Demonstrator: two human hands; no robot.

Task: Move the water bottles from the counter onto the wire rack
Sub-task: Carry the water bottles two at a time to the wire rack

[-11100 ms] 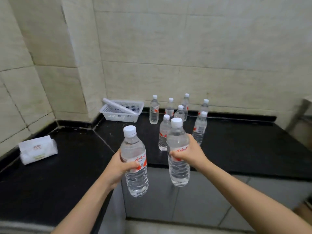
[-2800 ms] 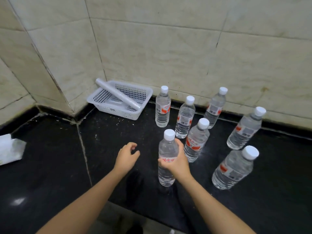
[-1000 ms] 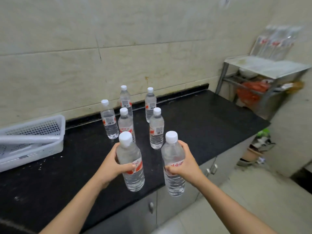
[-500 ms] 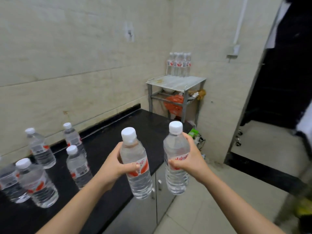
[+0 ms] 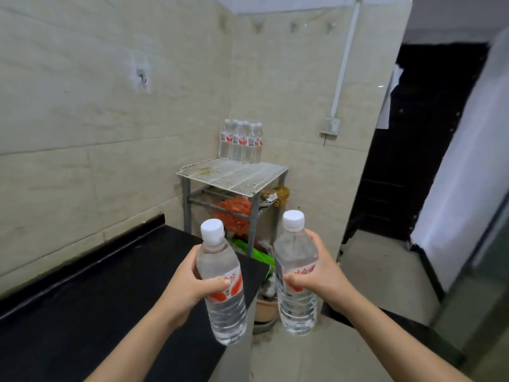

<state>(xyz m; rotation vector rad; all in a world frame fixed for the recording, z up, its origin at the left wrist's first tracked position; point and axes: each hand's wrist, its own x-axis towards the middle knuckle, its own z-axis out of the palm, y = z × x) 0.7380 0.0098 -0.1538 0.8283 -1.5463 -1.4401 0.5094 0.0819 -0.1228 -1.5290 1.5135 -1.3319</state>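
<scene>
1. Left hand [image 5: 187, 285]: fingers and thumb wrapped round the labelled middle of the left bottle [image 5: 223, 299], held roughly upright above the end of the black table [image 5: 82, 312].
2. Right hand [image 5: 321, 274]: grasping the right bottle [image 5: 296, 288] at its label, upright, over the floor just beside the table end.
3. Wire rack [image 5: 237, 175]: stands in the corner beyond the table; a cluster of bottles [image 5: 241, 143], perhaps five (blurred), stands at its back edge by the wall.
</scene>
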